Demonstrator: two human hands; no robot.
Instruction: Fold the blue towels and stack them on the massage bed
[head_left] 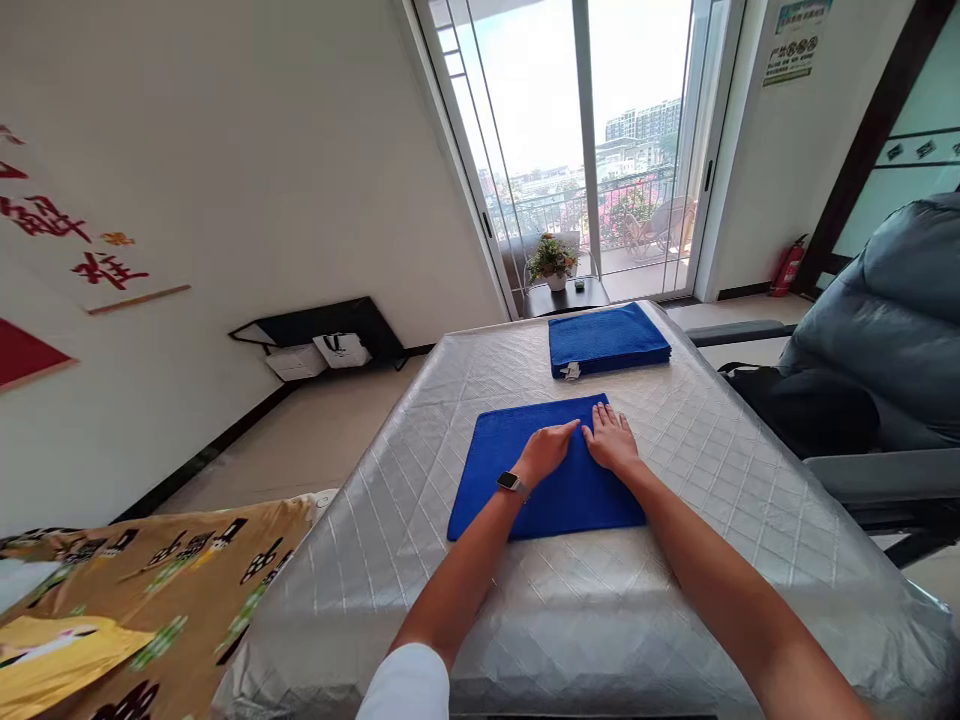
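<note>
A blue cloth [540,500], like a folded towel, lies flat on the silver quilted cover of the table [405,530]. On its right part rests my right hand [611,438], palm down with the fingers spread near the cloth's far right corner. My left hand [549,450] is over the middle of the cloth, its fingers drawn together and pointing right, close to the right thumb. Whatever is under those left fingers is hidden. Beyond the cloth sits a neat stack of folded blue cloths [607,340] with a white tag [571,370] at its near left corner.
To the right stands a grey padded armchair [877,330] with a black bag [802,410] on its seat. A brown patterned blanket [195,570] is at lower left. Past the table's far end are a small stand with a flower pot [555,262] and a glass sliding door [587,130].
</note>
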